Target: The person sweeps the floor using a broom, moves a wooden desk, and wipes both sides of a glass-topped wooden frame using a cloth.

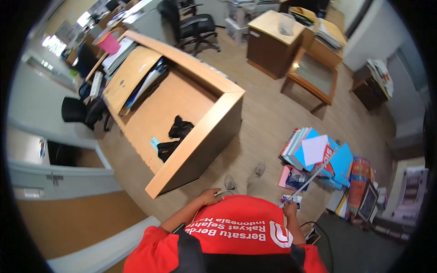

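Observation:
My left hand [210, 196] is at my waist beside the red shirt [236, 223], its visible fingers stretched out and apart, with nothing seen in it. My right hand [290, 208] is closed round the near end of a thin pale stick [310, 179]. The stick slants forward and right, across a pile of books and folders [300, 148] on the floor. Pink and blue sheets lie on that pile. Ahead of my left hand is a large wooden desk or cabinet piece [195, 154], with black plastic [181, 127] and a light blue slip [154, 144] inside its raised edge.
Papers and a pink container [108, 43] are at the desk's far end. A small cabinet [273, 45] and a glass-topped wooden table [314, 75] stand ahead right. Office chairs [193, 25] are behind the desk. A patterned roll [359, 182] and a black cable [328, 241] are at right.

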The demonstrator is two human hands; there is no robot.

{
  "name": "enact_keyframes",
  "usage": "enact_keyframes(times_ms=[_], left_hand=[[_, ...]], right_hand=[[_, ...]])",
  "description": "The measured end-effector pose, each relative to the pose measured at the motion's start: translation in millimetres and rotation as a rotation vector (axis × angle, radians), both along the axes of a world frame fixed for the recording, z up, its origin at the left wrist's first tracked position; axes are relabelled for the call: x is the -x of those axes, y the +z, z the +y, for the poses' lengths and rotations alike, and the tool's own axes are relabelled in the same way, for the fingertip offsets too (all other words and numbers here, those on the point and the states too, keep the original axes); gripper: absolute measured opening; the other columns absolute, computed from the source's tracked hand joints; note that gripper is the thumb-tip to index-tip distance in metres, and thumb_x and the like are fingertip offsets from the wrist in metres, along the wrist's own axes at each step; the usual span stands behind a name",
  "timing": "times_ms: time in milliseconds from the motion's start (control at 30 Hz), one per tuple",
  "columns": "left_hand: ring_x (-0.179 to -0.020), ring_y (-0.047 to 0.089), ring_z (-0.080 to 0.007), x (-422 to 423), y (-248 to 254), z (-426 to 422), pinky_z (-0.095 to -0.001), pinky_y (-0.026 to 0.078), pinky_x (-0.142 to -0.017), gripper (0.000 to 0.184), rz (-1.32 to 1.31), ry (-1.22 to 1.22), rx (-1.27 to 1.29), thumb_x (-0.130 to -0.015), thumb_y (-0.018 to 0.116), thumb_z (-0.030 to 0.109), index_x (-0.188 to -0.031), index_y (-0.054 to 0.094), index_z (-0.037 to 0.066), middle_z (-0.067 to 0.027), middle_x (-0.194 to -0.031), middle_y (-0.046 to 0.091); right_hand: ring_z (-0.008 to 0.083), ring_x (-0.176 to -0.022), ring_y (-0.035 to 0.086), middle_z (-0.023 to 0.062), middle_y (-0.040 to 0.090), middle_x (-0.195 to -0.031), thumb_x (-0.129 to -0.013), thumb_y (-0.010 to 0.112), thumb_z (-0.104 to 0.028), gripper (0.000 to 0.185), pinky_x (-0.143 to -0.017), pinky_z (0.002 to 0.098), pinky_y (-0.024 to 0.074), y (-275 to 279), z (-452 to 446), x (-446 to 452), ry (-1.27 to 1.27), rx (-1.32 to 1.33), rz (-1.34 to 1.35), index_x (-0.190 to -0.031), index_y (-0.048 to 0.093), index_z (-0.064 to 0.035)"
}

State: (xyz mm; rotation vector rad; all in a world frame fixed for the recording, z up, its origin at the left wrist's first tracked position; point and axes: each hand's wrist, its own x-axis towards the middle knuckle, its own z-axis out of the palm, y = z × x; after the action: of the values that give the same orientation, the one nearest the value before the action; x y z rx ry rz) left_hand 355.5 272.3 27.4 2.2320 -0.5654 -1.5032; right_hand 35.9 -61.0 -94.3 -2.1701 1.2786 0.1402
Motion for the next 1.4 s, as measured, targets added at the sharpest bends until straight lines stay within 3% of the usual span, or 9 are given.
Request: enact_keyframes(times_ms=[100, 567, 867, 933, 1067, 1167, 1233, 1300, 1400], left_hand=[[-0.117, 0.053, -0.0347, -3, -27, 7, -0.0371, 0.041, -0.100, 0.069, 0.009, -0.008, 0.022, -0.081, 0.063, 0.044, -0.136, 0.044, 0.007, -0.0233, -0.127, 0.053], [-0.110, 0.058, -0.0320, -88, 10, -133, -0.0369, 0.046, -0.092, 0.067, -0.152, -0.294, 0.201, -0.082, 0.065, 0.042, -0.135, 0.045, 0.006, -0.0218, -0.120, 0.059], [-0.120, 0.052, -0.0301, -107, 35, -241, -0.0357, 0.044, -0.096, 0.068, 0.052, -0.276, 0.166, -0.086, 0.066, 0.033, -0.138, 0.037, 0.000, -0.0241, -0.131, 0.049], [-0.121, 0.051, -0.0300, -116, 42, -263, -0.0355, 0.044, -0.097, 0.069, 0.014, -0.421, 0.019, -0.086, 0.066, 0.032, -0.139, 0.036, -0.001, -0.0241, -0.133, 0.048], [-0.118, 0.053, -0.0295, -147, 48, -293, -0.0344, 0.047, -0.091, 0.070, -0.055, -0.431, -0.029, -0.085, 0.066, 0.034, -0.138, 0.036, -0.003, -0.0254, -0.129, 0.051], [-0.112, 0.057, -0.0286, -174, 38, -306, -0.0334, 0.049, -0.087, 0.071, -0.160, -0.389, -0.006, -0.085, 0.066, 0.036, -0.136, 0.037, -0.005, -0.0252, -0.121, 0.057], [-0.108, 0.060, -0.0275, -191, 23, -302, -0.0326, 0.049, -0.086, 0.071, -0.176, -0.341, -0.029, -0.085, 0.065, 0.036, -0.135, 0.038, -0.007, -0.0243, -0.117, 0.060], [-0.102, 0.063, -0.0251, -205, 8, -289, -0.0313, 0.049, -0.084, 0.070, -0.195, -0.337, -0.035, -0.085, 0.064, 0.036, -0.134, 0.038, -0.008, -0.0228, -0.110, 0.064], [-0.096, 0.065, -0.0236, -195, 4, -284, -0.0308, 0.049, -0.084, 0.070, -0.242, -0.366, -0.022, -0.085, 0.063, 0.037, -0.133, 0.040, -0.009, -0.0220, -0.105, 0.065]], right_hand=[[0.0374, -0.091, 0.064, 0.0258, 0.065, -0.093, -0.082, 0.059, -0.019, 0.028, -0.081, 0.0416, 0.0494, 52, 4, -27, -0.055, -0.089, 0.133, -0.101, 0.067, -0.0005], [0.0353, -0.093, 0.063, 0.0191, 0.066, -0.097, -0.079, 0.053, -0.016, 0.022, -0.082, 0.0420, 0.0490, 0, 60, 54, -0.556, -0.170, 0.073, -0.093, 0.068, -0.0058], [0.0310, -0.093, 0.063, 0.0127, 0.067, -0.098, -0.079, 0.055, -0.021, 0.022, -0.083, 0.0382, 0.0494, -70, 25, 53, 0.136, -0.191, 0.535, -0.087, 0.070, -0.0067], [0.0243, -0.060, 0.066, 0.0144, 0.066, -0.073, -0.070, 0.061, -0.006, 0.016, -0.053, 0.0344, 0.0514, -90, 14, 32, -0.694, -0.144, 0.080, -0.085, 0.066, -0.0070], [0.0251, -0.060, 0.066, 0.0123, 0.068, -0.075, -0.073, 0.060, -0.014, 0.010, -0.054, 0.0352, 0.0504, -152, 3, 10, -0.500, -0.226, 0.021, -0.079, 0.068, -0.0099], [0.0322, -0.093, 0.063, 0.0127, 0.068, -0.093, -0.072, 0.059, -0.017, 0.020, -0.080, 0.0407, 0.0492, -177, -15, -10, -0.898, -0.446, -0.085, -0.086, 0.071, -0.0119], [0.0309, -0.091, 0.063, 0.0103, 0.069, -0.089, -0.073, 0.057, -0.017, 0.022, -0.081, 0.0422, 0.0483, -119, -35, -3, -0.714, -0.193, 0.013, -0.089, 0.071, -0.0118], [0.0199, -0.113, 0.053, 0.0046, 0.067, -0.096, -0.070, 0.064, -0.024, 0.018, -0.098, 0.0389, 0.0397, -124, -54, 28, 0.332, -0.034, 0.447, -0.084, 0.071, -0.0156], [0.0222, -0.093, 0.058, 0.0072, 0.067, -0.085, -0.076, 0.060, -0.027, 0.020, -0.080, 0.0395, 0.0447, -108, -77, 45, 0.176, -0.129, 0.357, -0.083, 0.070, -0.0108]])
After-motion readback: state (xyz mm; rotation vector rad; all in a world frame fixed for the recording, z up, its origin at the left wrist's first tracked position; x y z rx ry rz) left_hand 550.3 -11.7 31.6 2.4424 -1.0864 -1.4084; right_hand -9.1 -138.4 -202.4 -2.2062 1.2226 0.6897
